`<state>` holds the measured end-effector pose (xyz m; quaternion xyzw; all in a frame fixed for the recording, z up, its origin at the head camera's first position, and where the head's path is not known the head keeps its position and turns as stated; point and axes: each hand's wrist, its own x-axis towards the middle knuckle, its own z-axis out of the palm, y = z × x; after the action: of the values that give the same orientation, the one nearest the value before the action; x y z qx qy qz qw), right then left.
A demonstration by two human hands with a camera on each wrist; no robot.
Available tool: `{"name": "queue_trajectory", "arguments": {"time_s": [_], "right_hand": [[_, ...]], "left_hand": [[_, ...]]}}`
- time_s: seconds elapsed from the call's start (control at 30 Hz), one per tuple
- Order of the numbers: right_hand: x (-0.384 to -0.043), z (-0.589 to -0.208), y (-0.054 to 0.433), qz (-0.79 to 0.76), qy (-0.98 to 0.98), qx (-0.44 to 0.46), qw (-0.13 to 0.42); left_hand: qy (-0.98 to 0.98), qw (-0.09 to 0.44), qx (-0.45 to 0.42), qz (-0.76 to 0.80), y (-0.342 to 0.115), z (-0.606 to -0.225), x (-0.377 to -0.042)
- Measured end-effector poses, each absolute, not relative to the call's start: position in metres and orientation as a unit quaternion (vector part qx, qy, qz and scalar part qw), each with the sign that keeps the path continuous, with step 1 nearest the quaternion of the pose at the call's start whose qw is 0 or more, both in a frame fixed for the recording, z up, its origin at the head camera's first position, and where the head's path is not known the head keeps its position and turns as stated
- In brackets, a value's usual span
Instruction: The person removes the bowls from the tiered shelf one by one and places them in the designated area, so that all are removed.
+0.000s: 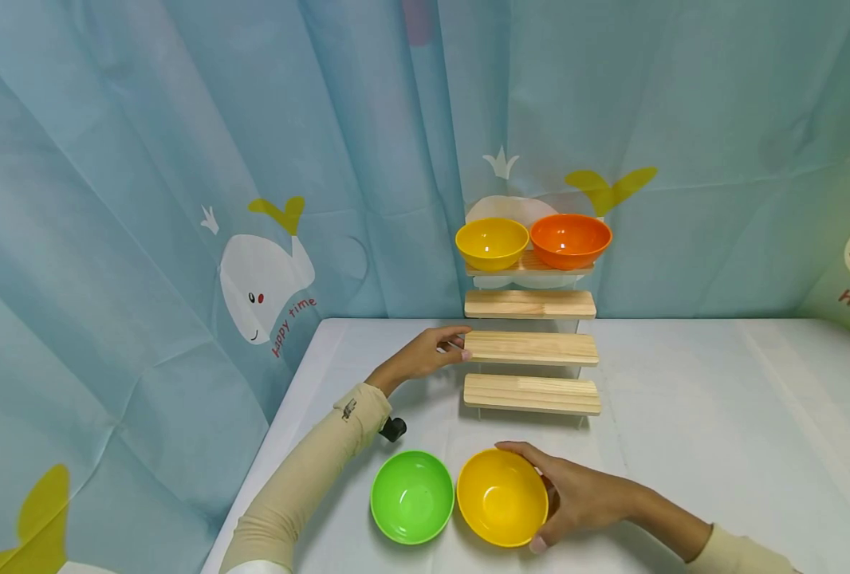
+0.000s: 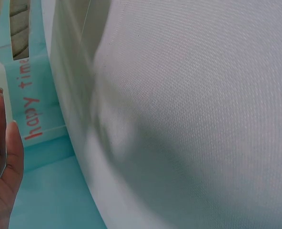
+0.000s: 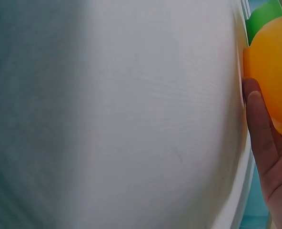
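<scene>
My right hand [image 1: 586, 494] holds a yellow-orange bowl [image 1: 502, 498] from its right side, thumb at the near edge and fingers at the far edge. In the right wrist view the bowl [image 3: 276, 71] shows its outer wall against the fingers. A green bowl [image 1: 412, 497] stands just left of it on the table. My left hand [image 1: 428, 352] grips the left end of a step on a wooden tiered stand [image 1: 533, 347], second from the bottom. Its fingertips are at the far corner, its thumb at the near one. The left wrist view shows this hand [image 2: 5, 162] only partly.
On the stand's top step sit a yellow bowl [image 1: 492, 244] and an orange bowl [image 1: 571, 241], side by side. A black object [image 1: 393, 429] shows beside the left forearm. A white cloth covers the table [image 1: 719, 446], and a blue printed curtain [image 1: 396, 159] hangs behind it.
</scene>
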<state>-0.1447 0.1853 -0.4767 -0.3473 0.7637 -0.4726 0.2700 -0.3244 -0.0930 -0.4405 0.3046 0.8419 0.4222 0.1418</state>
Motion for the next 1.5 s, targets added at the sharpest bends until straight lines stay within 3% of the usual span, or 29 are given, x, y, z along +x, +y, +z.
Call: {"name": "queue_trajectory", "arguments": {"time_s": [1.0,1.5], "right_hand": [[-0.145,-0.477,0.192,-0.517,0.726,-0.336,0.304],[-0.163,-0.451,0.221,-0.519,0.755,-0.339,0.212]], "left_hand": [[0.845,0.140,0.305,0.416,-0.092,-0.438,-0.323],[0.844,0.141,0.302,0.421,-0.092,-0.439,-0.323]]}}
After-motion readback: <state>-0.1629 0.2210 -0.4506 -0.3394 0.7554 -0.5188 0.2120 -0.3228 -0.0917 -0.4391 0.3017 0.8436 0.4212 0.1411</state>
